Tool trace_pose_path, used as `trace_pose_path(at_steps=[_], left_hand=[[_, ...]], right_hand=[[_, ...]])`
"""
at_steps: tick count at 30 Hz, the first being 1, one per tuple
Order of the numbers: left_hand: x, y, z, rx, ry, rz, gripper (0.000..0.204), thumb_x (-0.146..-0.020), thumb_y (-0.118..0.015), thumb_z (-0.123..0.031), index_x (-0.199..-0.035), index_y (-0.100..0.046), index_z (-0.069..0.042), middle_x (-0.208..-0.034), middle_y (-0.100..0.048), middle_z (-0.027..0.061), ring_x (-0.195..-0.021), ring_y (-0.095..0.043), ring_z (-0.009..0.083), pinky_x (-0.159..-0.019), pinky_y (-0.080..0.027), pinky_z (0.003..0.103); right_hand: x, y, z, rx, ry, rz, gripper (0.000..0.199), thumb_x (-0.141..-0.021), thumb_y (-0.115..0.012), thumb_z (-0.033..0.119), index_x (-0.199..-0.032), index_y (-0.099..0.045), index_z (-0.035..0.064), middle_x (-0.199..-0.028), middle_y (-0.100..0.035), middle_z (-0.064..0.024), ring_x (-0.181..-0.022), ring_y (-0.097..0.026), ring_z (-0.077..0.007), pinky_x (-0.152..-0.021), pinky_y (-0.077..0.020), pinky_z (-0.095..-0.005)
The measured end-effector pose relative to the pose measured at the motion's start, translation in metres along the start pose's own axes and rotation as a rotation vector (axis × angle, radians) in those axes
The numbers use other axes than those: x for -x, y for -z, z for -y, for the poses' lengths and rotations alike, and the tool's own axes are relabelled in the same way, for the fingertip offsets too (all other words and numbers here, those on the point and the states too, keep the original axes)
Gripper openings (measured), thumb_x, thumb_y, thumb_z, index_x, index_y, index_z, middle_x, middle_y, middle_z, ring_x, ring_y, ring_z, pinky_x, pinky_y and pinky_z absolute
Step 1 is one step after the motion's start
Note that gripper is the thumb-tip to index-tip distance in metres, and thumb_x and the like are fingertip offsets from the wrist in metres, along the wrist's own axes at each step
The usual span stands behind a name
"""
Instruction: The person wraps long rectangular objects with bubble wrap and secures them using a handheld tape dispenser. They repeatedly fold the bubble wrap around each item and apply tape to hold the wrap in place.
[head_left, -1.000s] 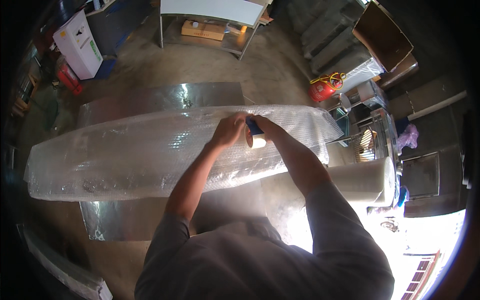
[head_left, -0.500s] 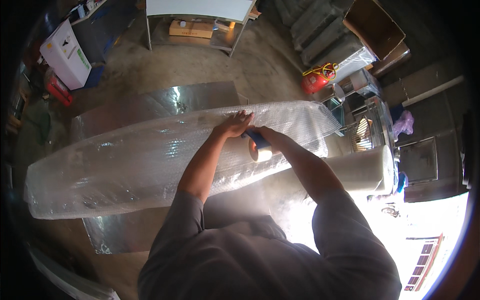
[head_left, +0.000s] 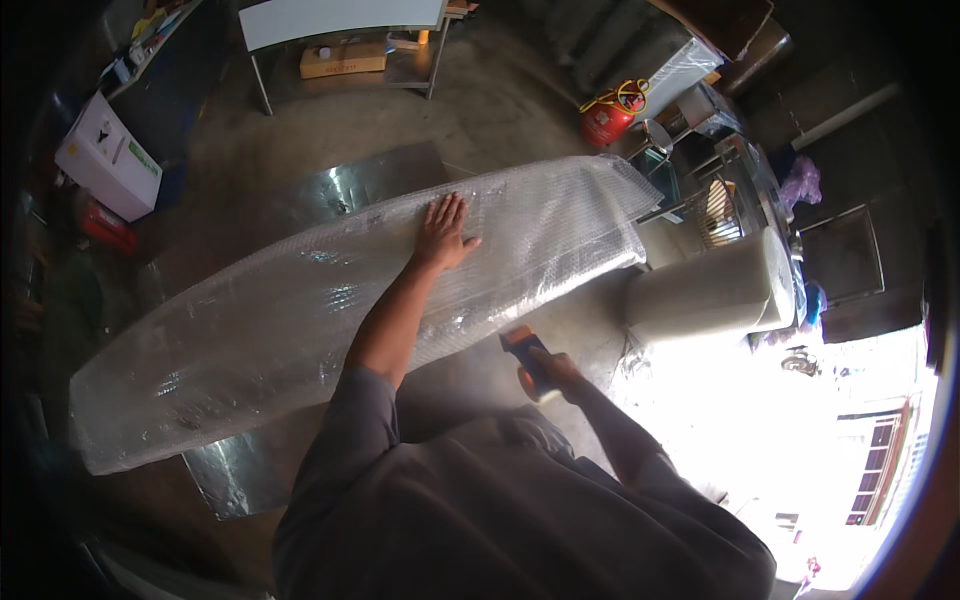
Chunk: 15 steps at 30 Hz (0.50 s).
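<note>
A long bundle in clear bubble wrap (head_left: 290,300) stretches across the view, from the near left to the far right. My left hand (head_left: 443,232) lies flat on top of it, fingers spread and holding nothing. At the bundle's near edge, a little apart from it, my right hand (head_left: 566,372) grips a tape dispenser (head_left: 533,362) with a dark blue body and orange parts. The tape roll on it is partly blurred. What lies inside the wrap cannot be made out.
Shiny metal sheets (head_left: 350,185) lie beneath the bundle. A large pale roll of wrapping (head_left: 710,290) stands at the right, near a wire rack (head_left: 722,205). Beyond are a red gas cylinder (head_left: 608,122) and a white-topped table (head_left: 340,22); a white box (head_left: 110,160) stands left.
My right hand has drawn the tape dispenser off the bundle toward me and to the right. My left hand has shifted slightly left and flattened out on the wrap. The whole view has shifted.
</note>
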<state>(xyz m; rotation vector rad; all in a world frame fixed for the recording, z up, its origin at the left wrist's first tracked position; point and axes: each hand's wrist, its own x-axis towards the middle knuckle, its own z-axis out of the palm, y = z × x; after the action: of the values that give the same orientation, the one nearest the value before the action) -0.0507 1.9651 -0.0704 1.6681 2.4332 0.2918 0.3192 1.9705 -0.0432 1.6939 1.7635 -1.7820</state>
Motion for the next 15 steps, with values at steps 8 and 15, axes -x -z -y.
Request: trace_pose_path(at_steps=[8,15], left_hand=[[0.102,-0.022,-0.115,-0.090,-0.141,0.025,0.106,-0.093,-0.062,-0.063,-0.161,-0.017,0.005,-0.167,-0.018,0.0290,-0.157,-0.015,0.0431,-0.127,-0.008,0.058],[0.104,-0.045,-0.109,-0.111,-0.181,-0.145,0.096,-0.099,-0.051,-0.062,-0.159,-0.023,0.007,-0.166,-0.024,0.0290,-0.156,-0.018,0.0441,-0.126,-0.013,0.058]], right_hand=[[-0.051,-0.020,-0.056,-0.138,0.143,0.125,0.077,-0.093,-0.065,0.065,-0.092,-0.072,-0.0116,-0.078,-0.072,-0.0160,-0.069,-0.073,-0.0248,-0.064,-0.0579,-0.0374],[-0.045,0.016,0.015,0.434,0.206,0.012,0.068,-0.084,-0.069,0.061,-0.095,-0.076,-0.0058,-0.089,-0.076,-0.0217,-0.072,-0.076,-0.0307,-0.067,-0.0583,-0.0419]])
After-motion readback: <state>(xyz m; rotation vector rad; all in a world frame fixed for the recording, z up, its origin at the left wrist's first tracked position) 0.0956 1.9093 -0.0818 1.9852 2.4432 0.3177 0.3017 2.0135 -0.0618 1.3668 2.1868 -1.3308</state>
